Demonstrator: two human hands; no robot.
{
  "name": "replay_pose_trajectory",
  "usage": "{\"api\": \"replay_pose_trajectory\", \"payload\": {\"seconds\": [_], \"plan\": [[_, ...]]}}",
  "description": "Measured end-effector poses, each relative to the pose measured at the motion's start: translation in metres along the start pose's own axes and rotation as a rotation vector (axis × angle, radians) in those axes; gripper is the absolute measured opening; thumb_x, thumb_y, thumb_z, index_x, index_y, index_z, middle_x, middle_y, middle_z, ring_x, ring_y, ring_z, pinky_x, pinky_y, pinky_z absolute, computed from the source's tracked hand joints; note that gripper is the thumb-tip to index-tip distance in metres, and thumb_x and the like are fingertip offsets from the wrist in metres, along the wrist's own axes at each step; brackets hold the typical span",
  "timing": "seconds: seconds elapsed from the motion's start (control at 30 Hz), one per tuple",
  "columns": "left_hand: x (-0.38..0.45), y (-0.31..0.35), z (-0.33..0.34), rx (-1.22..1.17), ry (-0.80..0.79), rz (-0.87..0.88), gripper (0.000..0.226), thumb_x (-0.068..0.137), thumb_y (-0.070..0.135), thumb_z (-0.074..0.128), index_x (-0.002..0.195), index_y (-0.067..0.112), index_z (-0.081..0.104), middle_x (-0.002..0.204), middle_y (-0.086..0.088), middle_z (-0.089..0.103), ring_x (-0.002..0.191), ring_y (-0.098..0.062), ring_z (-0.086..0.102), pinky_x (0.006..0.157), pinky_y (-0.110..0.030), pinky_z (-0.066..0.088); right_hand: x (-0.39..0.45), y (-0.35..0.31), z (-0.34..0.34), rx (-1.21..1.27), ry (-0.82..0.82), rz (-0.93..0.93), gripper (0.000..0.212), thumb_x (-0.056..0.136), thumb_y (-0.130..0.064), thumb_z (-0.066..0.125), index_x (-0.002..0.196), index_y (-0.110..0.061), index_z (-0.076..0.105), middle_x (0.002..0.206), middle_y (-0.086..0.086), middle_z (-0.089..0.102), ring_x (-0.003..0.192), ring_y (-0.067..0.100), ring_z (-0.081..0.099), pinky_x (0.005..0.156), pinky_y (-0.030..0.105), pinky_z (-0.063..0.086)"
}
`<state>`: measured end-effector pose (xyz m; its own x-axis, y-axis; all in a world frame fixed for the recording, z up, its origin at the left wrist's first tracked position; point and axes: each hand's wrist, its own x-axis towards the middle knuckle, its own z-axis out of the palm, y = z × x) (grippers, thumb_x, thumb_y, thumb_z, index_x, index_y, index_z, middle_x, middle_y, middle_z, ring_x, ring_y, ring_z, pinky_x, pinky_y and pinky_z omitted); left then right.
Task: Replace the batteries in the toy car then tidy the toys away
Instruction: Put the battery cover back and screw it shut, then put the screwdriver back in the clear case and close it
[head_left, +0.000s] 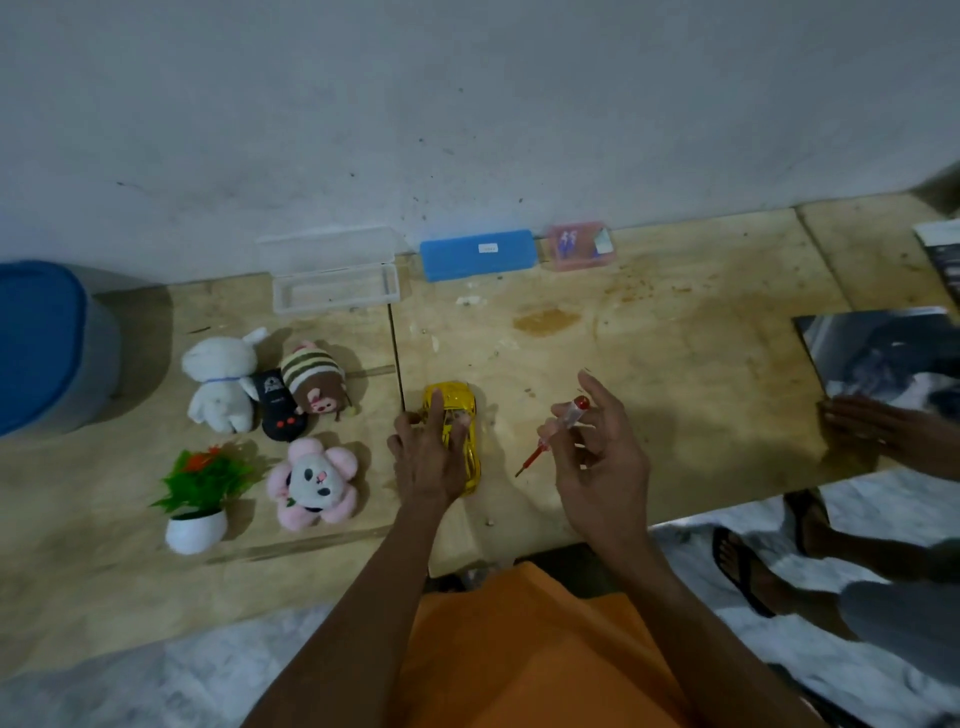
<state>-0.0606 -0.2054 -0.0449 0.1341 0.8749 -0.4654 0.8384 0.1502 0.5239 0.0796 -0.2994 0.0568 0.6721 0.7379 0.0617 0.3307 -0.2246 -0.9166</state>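
A shiny yellow toy car (464, 400) lies on the wooden table (675, 374), near its front edge. My left hand (431, 457) rests on top of the car, fingers spread over its body. To the right, my right hand (597, 457) holds a red-handled screwdriver (553, 434) in its fingers, tip pointing down-left just above the table. Left of the car lie a white plush rabbit (221, 384), a striped brown plush (314, 382), a pink flower plush (314, 483) and a black remote control (278, 408).
A small fake plant in a white pot (200, 493) stands front left. Against the wall sit an open clear plastic case (335, 283), a blue case (478, 254) and a pink box (582, 247). Another person's hand (878, 431) rests at the right edge, beside a dark booklet (883, 358).
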Motion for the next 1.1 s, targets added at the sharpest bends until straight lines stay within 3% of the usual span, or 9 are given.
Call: {"api": "replay_pose_trajectory", "payload": {"seconds": [0.07,0.2,0.3,0.43,0.53,0.63,0.8,1.0,1.1], "plan": [[0.005,0.009,0.000,-0.012,0.004,0.003,0.062,0.100,0.056,0.042,0.157,0.036,0.027,0.146,-0.017,0.029,0.128,-0.039,0.033,0.104,-0.049,0.035,0.003,0.003,-0.004,0.012,0.012,0.064,0.044,0.095,-0.015,0.066,0.136,-0.017,0.051,0.103,-0.006,0.073,0.085,0.006,0.073,0.074,0.027,0.061],[0.051,-0.054,-0.061,-0.061,0.061,-0.042,0.064,0.100,0.055,0.046,0.157,0.035,0.027,0.143,-0.019,0.032,0.125,-0.039,0.035,0.105,-0.044,0.033,0.003,-0.031,0.097,0.152,-0.070,0.234,0.028,0.091,-0.018,0.072,0.117,-0.018,0.063,0.097,0.000,0.074,0.078,0.017,0.075,0.073,0.045,0.062],[0.038,-0.053,-0.054,-0.040,0.047,-0.016,0.064,0.100,0.055,0.045,0.158,0.034,0.026,0.142,-0.019,0.034,0.125,-0.037,0.037,0.103,-0.041,0.033,0.006,-0.032,0.101,0.311,-0.006,0.454,0.013,0.091,-0.021,0.071,0.103,-0.026,0.070,0.087,0.000,0.073,0.070,0.018,0.071,0.068,0.038,0.059],[0.025,-0.042,-0.051,-0.054,0.073,0.069,0.068,0.097,0.063,0.042,0.155,0.029,0.034,0.139,-0.017,0.039,0.122,-0.038,0.040,0.099,-0.044,0.037,0.020,-0.033,0.101,0.341,-0.012,0.567,0.023,0.094,-0.013,0.066,0.117,-0.017,0.068,0.093,0.005,0.066,0.077,0.017,0.063,0.064,0.028,0.055],[0.011,-0.035,-0.060,-0.080,0.165,0.202,0.070,0.093,0.062,0.035,0.145,0.017,0.051,0.127,-0.022,0.051,0.114,-0.039,0.049,0.092,-0.045,0.042,0.035,-0.027,0.100,0.071,-0.093,0.360,0.031,0.092,-0.015,0.069,0.122,-0.024,0.068,0.098,0.005,0.064,0.085,0.020,0.065,0.078,0.029,0.056],[0.026,-0.042,-0.090,-0.116,0.314,0.248,0.057,0.095,0.051,0.043,0.126,0.008,0.063,0.121,-0.022,0.060,0.113,-0.039,0.053,0.096,-0.049,0.047,0.061,-0.036,0.118,-0.202,-0.181,0.023,0.031,0.088,-0.014,0.073,0.119,-0.019,0.070,0.094,0.007,0.063,0.080,0.014,0.061,0.076,0.006,0.044],[0.067,-0.060,-0.161,-0.006,0.479,0.175,0.049,0.092,0.043,0.052,0.128,0.011,0.063,0.117,-0.012,0.068,0.110,-0.033,0.056,0.096,-0.043,0.043,0.109,-0.045,0.184,-0.216,-0.410,-0.208,0.014,0.087,-0.014,0.074,0.101,-0.011,0.071,0.093,0.005,0.070,0.084,0.018,0.064,0.075,0.032,0.053],[0.103,-0.058,-0.198,0.114,0.415,0.006,0.056,0.093,0.041,0.064,0.141,0.016,0.053,0.135,-0.014,0.059,0.127,-0.037,0.046,0.100,-0.049,0.039,0.144,-0.041,0.250,-0.349,-0.512,-0.492,0.015,0.088,-0.004,0.068,0.102,-0.002,0.072,0.095,0.014,0.062,0.087,0.029,0.061,0.077,0.027,0.043],[0.130,-0.052,-0.206,0.192,0.380,-0.026,0.062,0.092,0.044,0.065,0.145,0.018,0.048,0.141,-0.011,0.054,0.132,-0.034,0.041,0.105,-0.051,0.035,0.161,-0.036,0.277,-0.454,-0.522,-0.554,0.015,0.089,-0.008,0.068,0.102,-0.005,0.074,0.094,0.013,0.067,0.089,0.032,0.060,0.075,0.036,0.049]]}}
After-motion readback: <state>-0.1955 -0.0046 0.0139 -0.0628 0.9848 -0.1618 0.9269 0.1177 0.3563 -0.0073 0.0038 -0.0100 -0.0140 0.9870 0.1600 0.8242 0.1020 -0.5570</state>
